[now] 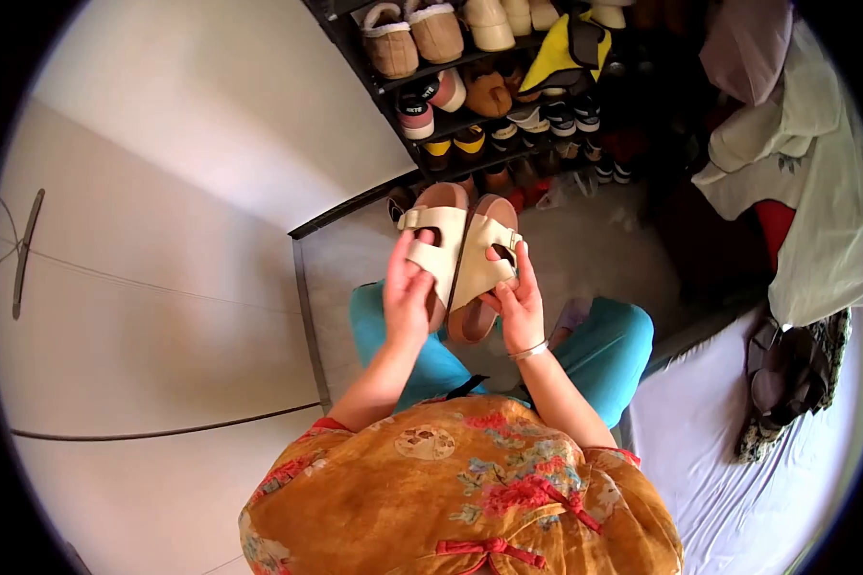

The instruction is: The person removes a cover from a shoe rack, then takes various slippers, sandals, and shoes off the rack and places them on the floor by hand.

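Observation:
Two sandals with cream straps and brown soles are held up side by side in front of my knees. My left hand grips the left sandal by its side and straps, with a finger at the strap opening. On the other side, my right hand holds the right sandal, its thumb on the strap and a finger near the buckle. The sandals' inner edges touch or nearly touch, and their soles show at both ends. A bracelet is on my right wrist.
A black shoe rack with several pairs of shoes stands ahead. To the left are a white wall and panel. Pale cloths hang at the right, above a white sheet with a dark bag on it.

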